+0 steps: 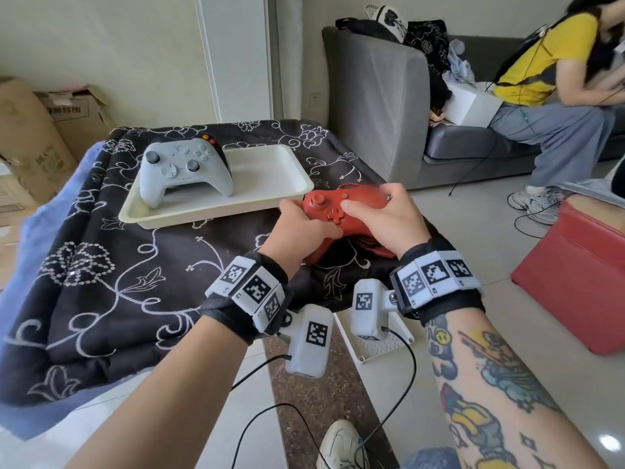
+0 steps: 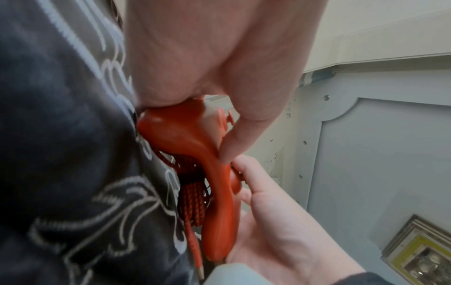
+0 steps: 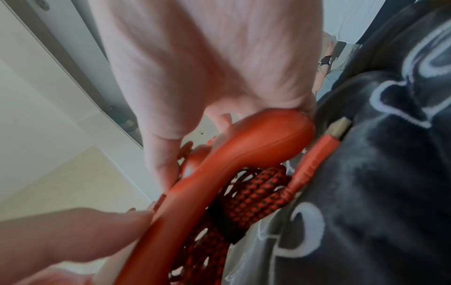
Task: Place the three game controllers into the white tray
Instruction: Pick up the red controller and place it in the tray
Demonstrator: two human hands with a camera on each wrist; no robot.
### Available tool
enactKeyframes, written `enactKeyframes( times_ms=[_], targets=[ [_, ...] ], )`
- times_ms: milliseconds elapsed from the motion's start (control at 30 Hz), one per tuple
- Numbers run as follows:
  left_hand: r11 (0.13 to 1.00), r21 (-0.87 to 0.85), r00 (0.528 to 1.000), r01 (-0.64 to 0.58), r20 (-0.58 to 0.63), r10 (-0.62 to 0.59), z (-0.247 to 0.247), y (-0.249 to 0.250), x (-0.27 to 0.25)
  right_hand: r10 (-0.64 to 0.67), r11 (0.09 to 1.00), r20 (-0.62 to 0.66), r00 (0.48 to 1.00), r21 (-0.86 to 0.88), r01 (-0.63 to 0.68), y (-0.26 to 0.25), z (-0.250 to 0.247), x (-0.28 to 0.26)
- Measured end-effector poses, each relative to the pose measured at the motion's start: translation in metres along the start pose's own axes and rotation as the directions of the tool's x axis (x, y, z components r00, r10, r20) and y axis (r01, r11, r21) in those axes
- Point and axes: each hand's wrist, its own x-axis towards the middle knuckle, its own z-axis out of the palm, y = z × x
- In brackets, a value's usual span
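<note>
Both hands hold a red controller (image 1: 333,211) just above the black floral cloth, right at the near right corner of the white tray (image 1: 270,170). My left hand (image 1: 297,225) grips its left handle (image 2: 175,135) and my right hand (image 1: 378,211) grips its right handle (image 3: 263,135), with both thumbs on its face. Its red braided cable (image 3: 246,198) hangs bundled underneath. A grey controller (image 1: 184,167) lies in the tray's left part. Behind it sits a black controller (image 1: 218,145), mostly hidden.
The black floral cloth (image 1: 111,265) covers the low table. Cardboard boxes (image 1: 40,137) stand at the left. A grey sofa (image 1: 382,110) with a seated person (image 1: 554,79) is behind right. A red box (image 1: 575,279) stands on the floor at the right.
</note>
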Motion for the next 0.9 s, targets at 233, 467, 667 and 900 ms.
enactKeyframes(
  times_ms=[233, 467, 667, 900],
  targets=[
    [0.989, 0.071, 0.991, -0.126, -0.027, 0.129, -0.035, 0.002, -0.002, -0.083, 0.996, 0.028, 0.996, 0.034, 0.082, -0.026, 0.020, -0.011],
    [0.981, 0.089, 0.978, -0.173, -0.101, 0.182, -0.084, 0.005, -0.011, -0.201, 0.978, 0.031, 0.979, 0.052, 0.200, -0.056, 0.054, -0.028],
    [0.970, 0.066, 0.958, -0.235, -0.150, 0.243, -0.129, 0.011, -0.011, -0.271, 0.960, 0.074, 0.960, 0.089, 0.265, -0.084, 0.085, -0.039],
    [0.935, 0.101, 0.905, -0.339, -0.235, 0.354, -0.181, 0.022, 0.002, -0.345, 0.929, 0.120, 0.931, 0.188, 0.320, -0.125, 0.120, -0.029]
  ],
)
